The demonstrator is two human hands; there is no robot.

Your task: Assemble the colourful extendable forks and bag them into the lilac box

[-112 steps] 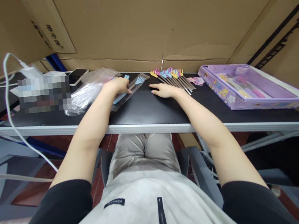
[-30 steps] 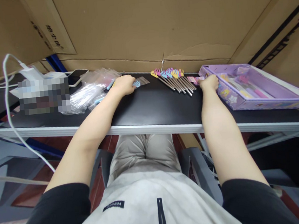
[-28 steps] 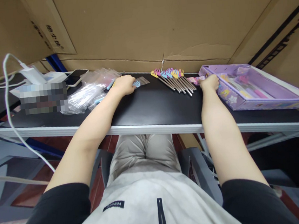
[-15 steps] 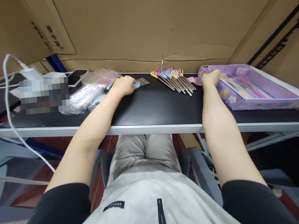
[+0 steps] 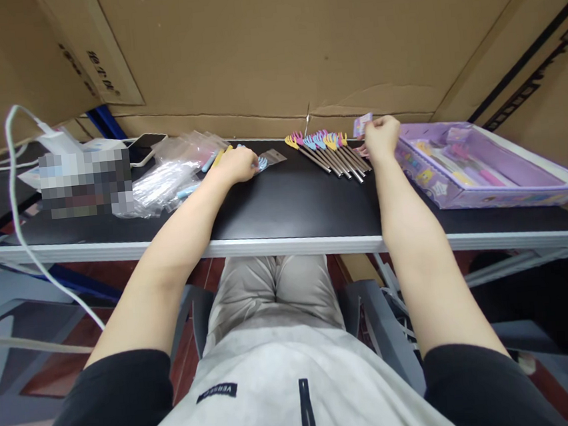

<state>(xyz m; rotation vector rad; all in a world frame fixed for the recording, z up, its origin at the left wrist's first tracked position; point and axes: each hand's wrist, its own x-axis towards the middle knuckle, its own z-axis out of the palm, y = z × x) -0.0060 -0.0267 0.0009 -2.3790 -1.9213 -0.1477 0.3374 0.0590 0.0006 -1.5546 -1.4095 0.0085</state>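
Since the earlier frame, the right hand has shifted left and raised 1 small pink-purple card, pinched between thumb and fingertips. The left hand curls over a blue-clawed stick in a clear sleeve on the black table; its grip is hidden. Between them lie fanned metal sticks. Clear bags rest left, a purple box right.

- Plastic bags are laid on the left of the table, before a phone.
- Back scratchers are ranged between the left hand and right hand.
- A box is placed rightmost; packaged items are apparently contained within.
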